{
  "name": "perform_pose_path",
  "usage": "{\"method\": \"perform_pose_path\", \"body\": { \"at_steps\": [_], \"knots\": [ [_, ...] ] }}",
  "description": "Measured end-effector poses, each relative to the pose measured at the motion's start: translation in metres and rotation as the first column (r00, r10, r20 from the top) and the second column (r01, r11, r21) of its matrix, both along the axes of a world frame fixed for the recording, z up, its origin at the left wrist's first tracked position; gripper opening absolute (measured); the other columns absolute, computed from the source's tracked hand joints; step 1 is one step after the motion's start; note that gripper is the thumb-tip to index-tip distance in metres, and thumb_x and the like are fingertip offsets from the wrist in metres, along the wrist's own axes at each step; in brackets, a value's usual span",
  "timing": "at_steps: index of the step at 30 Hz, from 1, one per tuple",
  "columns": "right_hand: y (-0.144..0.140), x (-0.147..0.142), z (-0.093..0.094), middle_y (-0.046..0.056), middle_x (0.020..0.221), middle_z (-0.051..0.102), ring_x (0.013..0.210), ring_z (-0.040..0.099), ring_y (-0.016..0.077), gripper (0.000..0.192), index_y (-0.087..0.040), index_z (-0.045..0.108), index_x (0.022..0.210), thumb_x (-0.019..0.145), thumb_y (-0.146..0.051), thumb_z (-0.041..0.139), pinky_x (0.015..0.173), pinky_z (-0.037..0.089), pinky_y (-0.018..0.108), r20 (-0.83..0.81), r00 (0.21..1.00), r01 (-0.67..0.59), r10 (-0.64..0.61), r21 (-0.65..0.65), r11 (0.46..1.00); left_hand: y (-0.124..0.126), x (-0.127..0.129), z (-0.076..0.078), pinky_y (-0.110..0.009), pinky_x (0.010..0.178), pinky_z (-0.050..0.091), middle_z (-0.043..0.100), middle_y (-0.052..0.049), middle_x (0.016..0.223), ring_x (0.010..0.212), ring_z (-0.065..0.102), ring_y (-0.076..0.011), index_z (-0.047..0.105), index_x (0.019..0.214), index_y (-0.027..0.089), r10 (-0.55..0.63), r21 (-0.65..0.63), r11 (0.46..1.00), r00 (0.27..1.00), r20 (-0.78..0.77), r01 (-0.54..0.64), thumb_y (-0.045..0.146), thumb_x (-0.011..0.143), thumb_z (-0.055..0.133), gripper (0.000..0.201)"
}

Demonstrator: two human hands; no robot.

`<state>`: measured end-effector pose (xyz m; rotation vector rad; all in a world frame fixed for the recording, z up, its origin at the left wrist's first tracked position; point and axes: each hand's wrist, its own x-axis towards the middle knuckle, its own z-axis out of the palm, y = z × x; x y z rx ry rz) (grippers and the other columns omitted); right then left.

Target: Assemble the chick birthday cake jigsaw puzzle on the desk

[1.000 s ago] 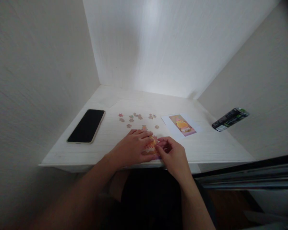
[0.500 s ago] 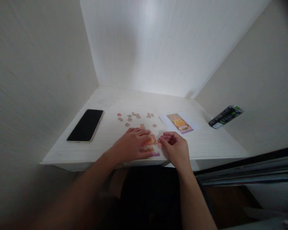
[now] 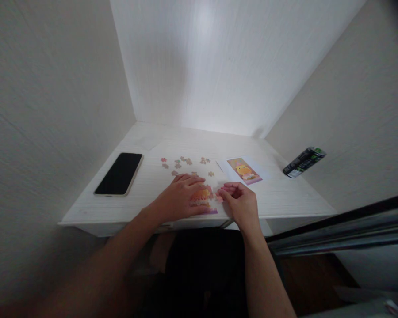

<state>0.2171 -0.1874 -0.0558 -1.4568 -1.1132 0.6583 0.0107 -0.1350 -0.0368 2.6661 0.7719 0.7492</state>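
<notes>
Head view, left to right. Black phone (image 3: 119, 173) lies face up on the left part of the white desk (image 3: 96, 207), well apart from my hands. Loose puzzle pieces (image 3: 182, 161) are scattered behind my left hand. My left hand (image 3: 181, 198) lies flat, fingers spread, grip open, pressing on the left part of the partly built puzzle (image 3: 204, 199) near the desk's front edge. My right hand (image 3: 240, 203) sits just right of the puzzle, fingers curled, grip closed on a small pink puzzle piece (image 3: 219, 198) at the puzzle's right edge. Reference picture (image 3: 244, 170) lies behind the right hand. Dark can (image 3: 303, 162) lies on its side at far right.
</notes>
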Motion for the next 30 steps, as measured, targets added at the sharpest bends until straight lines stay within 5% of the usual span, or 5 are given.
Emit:
{"method": "perform_pose_path", "body": {
  "at_steps": [5,16,23,28,30],
  "knots": [
    [0.006,-0.014,0.007,0.006,0.082,0.071,0.077,0.069,0.0191,0.031,-0.016,0.062,0.091,0.068,-0.03,0.077,0.076,0.056,0.035,-0.231,0.971,0.102,-0.064,0.154,0.983,0.002,0.009,0.007,-0.042,0.088,0.05,0.07,-0.007,0.102,0.094,0.065,-0.0223,0.065,0.103,0.019,0.236,-0.324,0.935,0.934,0.268,-0.143,0.049,0.074,0.071,0.042],
    [0.003,-0.036,0.02,0.006,0.086,0.068,0.079,0.067,0.017,0.024,-0.016,0.059,0.092,0.074,-0.027,0.071,0.077,0.056,0.033,-0.341,0.939,0.164,-0.044,0.332,0.929,-0.015,0.044,0.02,-0.027,0.064,0.054,0.068,-0.003,0.081,0.069,0.065,-0.0128,0.06,0.093,0.017,0.367,-0.899,0.371,0.852,0.374,0.235,0.044,0.07,0.078,0.04],
    [0.001,-0.039,0.015,0.005,0.085,0.068,0.077,0.066,0.0159,0.024,-0.015,0.06,0.094,0.074,-0.022,0.072,0.075,0.055,0.031,-0.479,0.877,0.221,-0.037,0.334,0.916,-0.021,0.047,0.021,-0.026,0.063,0.055,0.065,-0.002,0.078,0.069,0.065,-0.0142,0.059,0.089,0.015,0.362,-0.808,0.55,0.811,0.46,0.213,0.037,0.066,0.082,0.039],
    [-0.003,-0.042,0.012,0.004,0.085,0.067,0.078,0.065,0.0159,0.018,-0.016,0.063,0.091,0.076,-0.022,0.072,0.076,0.054,0.031,-0.38,0.922,0.252,-0.081,0.425,0.87,-0.025,0.046,0.023,-0.024,0.064,0.054,0.063,0.0,0.084,0.071,0.065,-0.0115,0.057,0.091,0.016,0.404,-0.89,0.341,0.808,0.429,0.302,0.033,0.07,0.079,0.035],
    [-0.004,-0.04,0.012,0.004,0.086,0.068,0.079,0.065,0.016,0.02,-0.016,0.063,0.093,0.076,-0.022,0.072,0.076,0.054,0.031,-0.386,0.921,0.223,-0.046,0.428,0.876,-0.027,0.045,0.025,-0.023,0.064,0.054,0.063,0.0,0.082,0.071,0.065,-0.0116,0.056,0.091,0.016,0.385,-0.87,0.4,0.809,0.445,0.289,0.032,0.07,0.079,0.034]
  ]
}}
